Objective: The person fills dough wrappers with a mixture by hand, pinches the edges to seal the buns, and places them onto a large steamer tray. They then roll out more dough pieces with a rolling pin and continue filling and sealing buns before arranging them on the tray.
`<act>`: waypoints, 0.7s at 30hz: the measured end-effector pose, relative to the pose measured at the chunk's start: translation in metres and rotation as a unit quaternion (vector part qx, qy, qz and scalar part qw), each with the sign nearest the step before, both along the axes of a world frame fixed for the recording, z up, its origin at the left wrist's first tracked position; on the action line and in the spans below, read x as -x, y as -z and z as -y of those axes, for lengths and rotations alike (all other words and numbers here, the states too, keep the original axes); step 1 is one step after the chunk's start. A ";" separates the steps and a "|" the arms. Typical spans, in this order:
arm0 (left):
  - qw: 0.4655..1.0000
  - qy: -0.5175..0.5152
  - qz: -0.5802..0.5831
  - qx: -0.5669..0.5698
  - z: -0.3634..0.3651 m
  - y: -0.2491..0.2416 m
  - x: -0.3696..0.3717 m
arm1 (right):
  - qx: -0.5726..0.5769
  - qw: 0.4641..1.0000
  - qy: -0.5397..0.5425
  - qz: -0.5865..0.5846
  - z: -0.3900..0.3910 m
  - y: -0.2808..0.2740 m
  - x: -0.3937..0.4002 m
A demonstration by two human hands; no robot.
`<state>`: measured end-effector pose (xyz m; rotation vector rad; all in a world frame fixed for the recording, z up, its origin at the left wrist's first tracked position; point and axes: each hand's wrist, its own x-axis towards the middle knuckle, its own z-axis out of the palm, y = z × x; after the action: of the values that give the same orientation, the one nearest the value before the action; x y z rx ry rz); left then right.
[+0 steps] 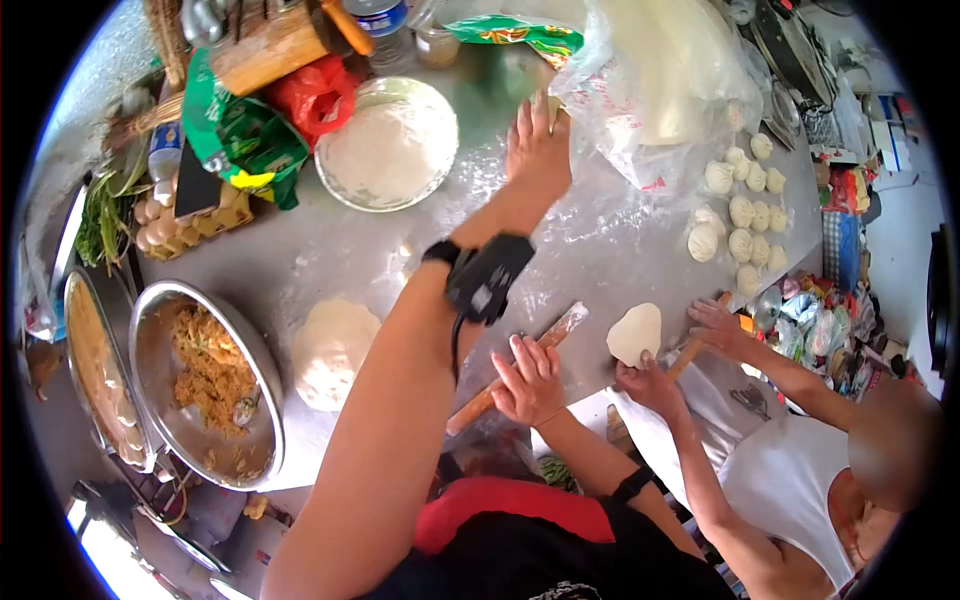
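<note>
My left hand (pixel 538 150) reaches over the far side of the floured table, back up and fingers spread, near a green and clear plastic bag. Nothing shows in its grasp. My right hand (pixel 530 382) lies across a wooden rolling pin (pixel 565 328) at the near edge, fingers stretched out and apart. A round, floured mass of dough (pixel 335 355) sits left of the pin. To the right, a co-worker's hand (pixel 650 388) holds the edge of a flat dough round (pixel 635 334); their other hand (pixel 718 330) rests on a second rolling pin (pixel 686 358).
Left stand a metal bowl of filling (pixel 268 385), a tray of eggs (pixel 215 222) and a bowl of flour (pixel 452 140). A plastic bag with dough (pixel 675 80) lies at the back right, beside rows of shaped buns (pixel 740 211). The co-worker (pixel 775 480) is close on my right.
</note>
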<state>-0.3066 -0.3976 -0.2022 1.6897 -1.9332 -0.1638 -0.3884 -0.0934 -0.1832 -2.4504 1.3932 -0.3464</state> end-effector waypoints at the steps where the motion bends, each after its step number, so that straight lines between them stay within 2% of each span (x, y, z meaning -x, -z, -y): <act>1: 0.998 0.033 0.040 -0.034 0.018 0.006 0.003 | 0.003 1.000 0.007 0.005 0.001 0.001 0.000; 3: 0.981 0.103 0.122 -0.107 0.037 0.013 0.003 | 0.001 1.000 0.006 0.003 0.000 0.002 0.004; 4: 0.976 0.115 0.053 -0.177 0.038 -0.013 -0.005 | -0.003 1.000 0.009 0.003 -0.001 0.003 0.004; 7: 0.992 0.127 0.011 -0.017 -0.013 -0.036 -0.033 | 0.014 1.000 0.014 0.022 0.001 -0.001 0.003; 9: 0.991 0.120 0.027 -0.061 -0.075 -0.046 -0.065 | 0.008 0.999 0.016 0.036 0.004 -0.002 0.003; 11: 0.973 0.133 0.162 -0.095 -0.143 0.016 -0.087 | -0.002 1.000 0.017 0.024 0.002 -0.004 0.003; 14: 0.968 0.178 0.079 -0.158 -0.171 -0.011 -0.086 | 0.009 0.999 0.014 0.029 0.004 -0.005 0.001; 17: 0.972 0.179 0.077 -0.132 -0.157 -0.009 -0.087 | 0.015 1.000 0.015 0.011 0.002 -0.008 0.000; 20: 0.961 0.150 0.089 -0.213 -0.208 -0.018 -0.098 | 0.028 0.999 0.025 0.025 -0.002 -0.009 -0.002; 21: 0.940 0.144 0.059 -0.303 -0.228 -0.037 -0.101 | 0.028 0.999 0.026 0.026 -0.001 -0.009 -0.002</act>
<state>-0.2054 -0.1691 -0.1654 1.7892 -2.3765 -0.8665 -0.3864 -0.0927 -0.1737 -2.4354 1.4451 -0.4647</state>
